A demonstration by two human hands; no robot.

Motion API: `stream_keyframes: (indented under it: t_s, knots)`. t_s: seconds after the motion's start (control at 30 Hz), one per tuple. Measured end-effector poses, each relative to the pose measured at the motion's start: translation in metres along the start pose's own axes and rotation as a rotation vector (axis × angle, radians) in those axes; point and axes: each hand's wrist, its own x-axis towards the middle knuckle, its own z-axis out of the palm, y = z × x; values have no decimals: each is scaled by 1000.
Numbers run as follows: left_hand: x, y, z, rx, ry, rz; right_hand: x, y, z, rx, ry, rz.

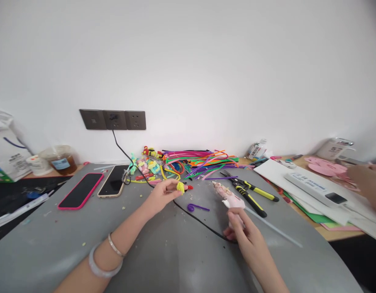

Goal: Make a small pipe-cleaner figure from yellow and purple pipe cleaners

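In the head view, the left hand point(164, 194) pinches a yellow piece point(180, 188); the right hand point(243, 232) grips a glue gun point(232, 199) pointing forward, a purple curl point(191, 208) between them. Piece and gun seem held ready; the next move likely calls for a steady pinch. Both forearms slant inward over the bench point(163, 256)

Right hand point(244, 232) covers most of the glue gun's point(235, 200) grip; we can't see the trigger. Black cable point(203, 223) goes behind that hand, so we lose its end. Yellow piece point(180, 187) is part-hidden by the left hand point(160, 196) and too small for us to identify. Both forearms cut off at bottom. Co-worker's hand point(362, 177): blurred, arm cut by right edge. White box point(11, 152) cut by left edge. Jar point(66, 163) label: we can't read it. White sheets point(274, 173) hide most of the green sheet point(326, 218).
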Motion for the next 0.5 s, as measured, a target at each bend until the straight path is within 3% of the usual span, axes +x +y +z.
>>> stream_keyframes:
  t_s: [0.1, 0.23, 0.37, 0.5]
  knots:
    - [0, -3, 0, 19, 14, 28, -5, 5, 10, 197, 112, -72]
    - [1, -5, -2, 159, 46, 101, -5, -8, 18, 585, 188, -97]
    - [1, -8, -4, 193, 54, 127, 4, -22, 16, 863, -29, 1]
    - [2, -8, -4, 201, 55, 98, 8, -19, 15, 981, -251, 28]
